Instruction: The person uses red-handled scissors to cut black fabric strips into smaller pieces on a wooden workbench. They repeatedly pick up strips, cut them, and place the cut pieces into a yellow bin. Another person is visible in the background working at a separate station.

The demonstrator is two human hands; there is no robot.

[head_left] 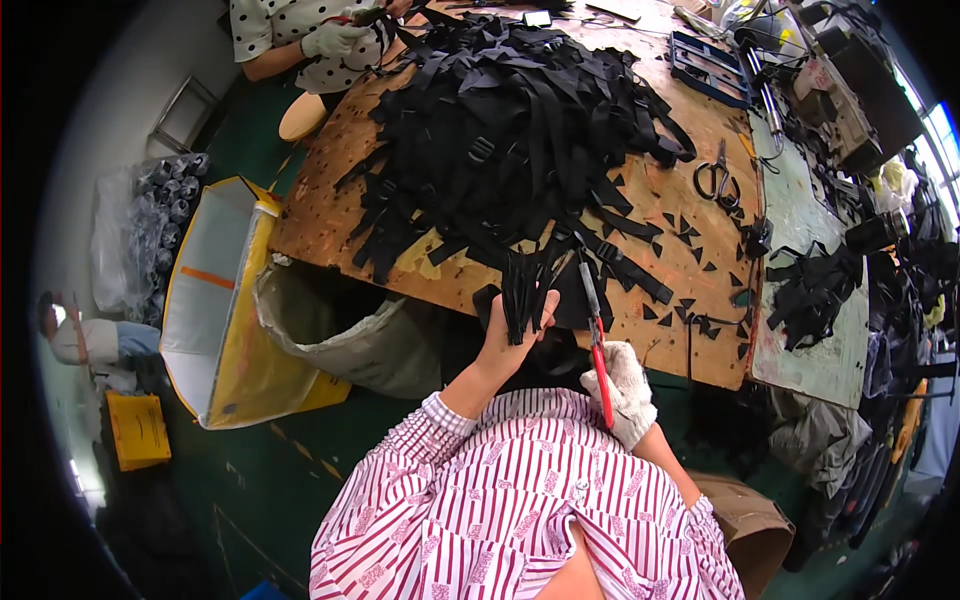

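My bare left hand [508, 340] is closed around a bunch of black webbing straps [522, 295] at the near edge of the wooden table. In a white knit glove, my right hand [626, 393] grips red-handled scissors [599, 355], their blades pointing away from me just right of the bunch. Beyond both hands rises a large heap of black straps [500, 120], with a few plastic buckles [481, 149] among them. Several strap ends hang toward me over the table. Whether the scissor blades touch any strap I cannot tell.
Small black triangular offcuts [685, 230] lie on the table [330, 215] at right, near dark scissors [717, 180]. A blue tray [709, 68] stands at the far right. Left of me are an open sack [300, 345] and a yellow-edged bin [205, 300]. Another person's gloved hand [333, 40] works at far left.
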